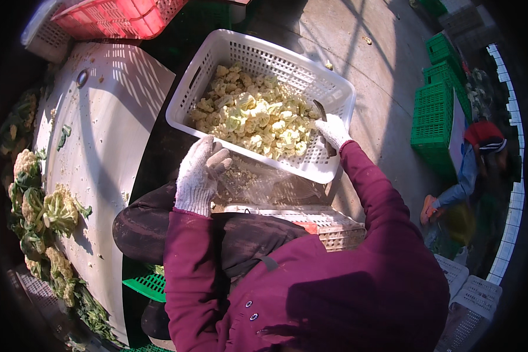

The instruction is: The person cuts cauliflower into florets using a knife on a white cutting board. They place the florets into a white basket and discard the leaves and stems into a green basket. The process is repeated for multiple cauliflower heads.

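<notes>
A white plastic crate [286, 169] stands in front of me, partly filled with cut cauliflower florets [257, 116]. My right hand [333, 131], in a white knit glove, is inside the crate's right end, closed around a knife [320, 110] whose dark curved blade points up and away; the other end of the knife shows below the hand. My left hand [202, 171], gloved too, is raised near the crate's lower left edge, palm side towards the crate. Its fingers are partly bent and apart, and nothing shows in them. Whether it touches the rim I cannot tell.
A pale metal table [101, 145] lies on the left with cauliflower heads [61, 211] along its far edge. A red crate [119, 20] is at the upper left. Another white crate [286, 213] is by my legs. Green crates [431, 119] and a bending person [484, 136] are on the right.
</notes>
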Available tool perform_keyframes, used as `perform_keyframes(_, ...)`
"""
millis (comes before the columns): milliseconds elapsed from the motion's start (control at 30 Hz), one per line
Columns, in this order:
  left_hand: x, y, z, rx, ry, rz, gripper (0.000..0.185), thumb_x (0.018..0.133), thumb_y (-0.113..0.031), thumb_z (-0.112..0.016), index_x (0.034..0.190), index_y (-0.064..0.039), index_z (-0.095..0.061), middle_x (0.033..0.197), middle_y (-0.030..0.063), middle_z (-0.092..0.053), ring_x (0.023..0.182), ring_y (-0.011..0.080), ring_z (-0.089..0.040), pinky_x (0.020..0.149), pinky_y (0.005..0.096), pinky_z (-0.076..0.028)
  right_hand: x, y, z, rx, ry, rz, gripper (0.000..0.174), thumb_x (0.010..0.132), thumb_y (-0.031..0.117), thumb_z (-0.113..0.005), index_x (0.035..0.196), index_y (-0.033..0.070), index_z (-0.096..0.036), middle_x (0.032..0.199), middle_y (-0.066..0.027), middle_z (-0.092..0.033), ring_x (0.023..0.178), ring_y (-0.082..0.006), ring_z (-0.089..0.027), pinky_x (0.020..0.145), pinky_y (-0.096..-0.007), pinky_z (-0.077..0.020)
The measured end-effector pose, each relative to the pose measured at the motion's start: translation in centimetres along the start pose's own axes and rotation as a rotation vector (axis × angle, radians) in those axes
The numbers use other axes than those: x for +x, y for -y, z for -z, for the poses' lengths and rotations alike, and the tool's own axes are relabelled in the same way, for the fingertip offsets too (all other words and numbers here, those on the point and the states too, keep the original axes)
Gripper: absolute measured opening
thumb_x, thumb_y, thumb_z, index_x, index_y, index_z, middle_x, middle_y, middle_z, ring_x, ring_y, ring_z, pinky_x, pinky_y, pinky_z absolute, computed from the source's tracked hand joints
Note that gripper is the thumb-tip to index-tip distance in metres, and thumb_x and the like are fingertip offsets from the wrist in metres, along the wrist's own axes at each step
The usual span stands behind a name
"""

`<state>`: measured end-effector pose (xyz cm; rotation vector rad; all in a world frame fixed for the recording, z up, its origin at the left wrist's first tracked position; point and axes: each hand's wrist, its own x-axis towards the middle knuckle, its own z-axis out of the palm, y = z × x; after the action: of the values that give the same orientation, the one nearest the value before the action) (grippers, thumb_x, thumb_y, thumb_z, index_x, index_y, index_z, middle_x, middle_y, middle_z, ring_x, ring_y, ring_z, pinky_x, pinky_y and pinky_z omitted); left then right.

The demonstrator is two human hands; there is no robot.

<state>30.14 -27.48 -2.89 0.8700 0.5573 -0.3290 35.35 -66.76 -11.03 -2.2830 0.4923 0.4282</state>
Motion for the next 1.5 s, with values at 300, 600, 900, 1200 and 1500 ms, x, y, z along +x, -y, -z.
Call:
perform_keyframes(300, 0.7, 0.8, 0.1, 0.074, -0.053, 0.083, 0.046, 0.101, -0.027, -0.064, 0.137, 0.0, -0.056, 0.123, 0.0203, -0.064, 0.099, 0.0295, -0.069, 0.082, 0.0405, -0.06, 5.9, -6.6, -6.3, -0.536, 0.204, 0.02, 0.024, 0.086, 0.019, -0.063, 0.084, -0.002, -0.075, 0.077, -0.0199, -0.072, 0.067, -0.0278, -0.072, 0.064, -0.0394, -0.0576)
perform_keyframes(600, 1.4, 1.2, -0.3, 0.065, -0.102, 0.134, 0.042, 0.1, -0.026, -0.066, 0.134, -0.002, -0.058, 0.12, 0.0168, -0.065, 0.098, 0.0267, -0.068, 0.082, 0.0389, -0.06, 4.1, -2.8, -11.5, -0.053, -0.292, 0.014, 0.034, 0.099, 0.032, -0.058, 0.104, 0.0, -0.067, 0.09, -0.0246, -0.071, 0.086, -0.0413, -0.07, 0.079, -0.0479, -0.0548)
perform_keyframes(900, 1.3, 1.4, 0.3, 0.071, -0.174, 0.179, 0.042, 0.1, -0.025, -0.067, 0.133, -0.002, -0.057, 0.116, 0.0156, -0.066, 0.09, 0.0204, -0.068, 0.076, 0.0321, -0.057, 7.1, -3.2, -10.3, -0.338, -0.25, 0.197, 0.029, 0.1, 0.033, -0.06, 0.11, 0.007, -0.069, 0.089, -0.0206, -0.073, 0.087, -0.0391, -0.072, 0.079, -0.0477, -0.056)
perform_keyframes(1200, 2.1, 2.7, 0.8, 0.106, -0.099, 0.192, 0.046, 0.1, -0.025, -0.068, 0.135, 0.001, -0.054, 0.119, 0.0194, -0.064, 0.095, 0.027, -0.068, 0.08, 0.0375, -0.059, 5.0, -10.5, -17.2, -1.02, 0.349, 0.007, 0.029, 0.093, 0.02, -0.061, 0.119, 0.012, -0.069, 0.115, -0.0112, -0.074, 0.099, -0.0298, -0.073, 0.081, -0.0428, -0.0576)
perform_keyframes(1500, 2.0, 1.9, -0.1, 0.12, -0.136, 0.175, 0.044, 0.102, -0.025, -0.066, 0.136, 0.001, -0.055, 0.114, 0.0155, -0.066, 0.089, 0.02, -0.068, 0.077, 0.0318, -0.057, 5.0, -4.7, -11.2, -1.045, 0.408, 0.095, 0.033, 0.086, 0.033, -0.069, 0.103, 0.005, -0.076, 0.099, -0.0172, -0.076, 0.091, -0.0344, -0.074, 0.08, -0.0449, -0.058)
